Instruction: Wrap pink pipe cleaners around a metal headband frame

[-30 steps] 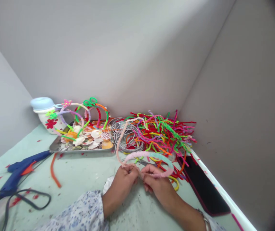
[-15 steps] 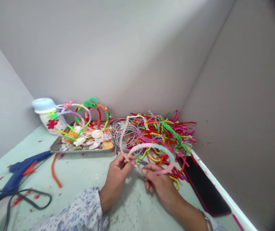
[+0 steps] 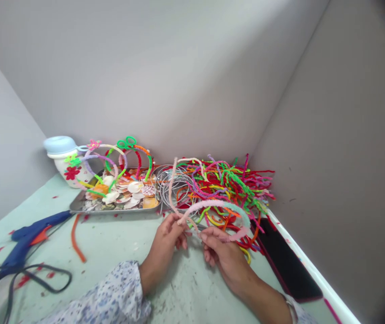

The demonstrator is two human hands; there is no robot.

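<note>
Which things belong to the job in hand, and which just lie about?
Likely the job's:
- pastel hoop, in the left hand
- pale pink stem, in the right hand
- fuzzy stem pile

Seemingly lying about:
- lidded bottle
- black phone-like slab
- glue gun

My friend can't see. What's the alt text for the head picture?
A left hand and right hand hold a fuzzy pink-and-mint band and pale pink stem. Behind are a tray of shells, coiled wire and a heap of bright stems; a blue glue gun lies at left.
</note>
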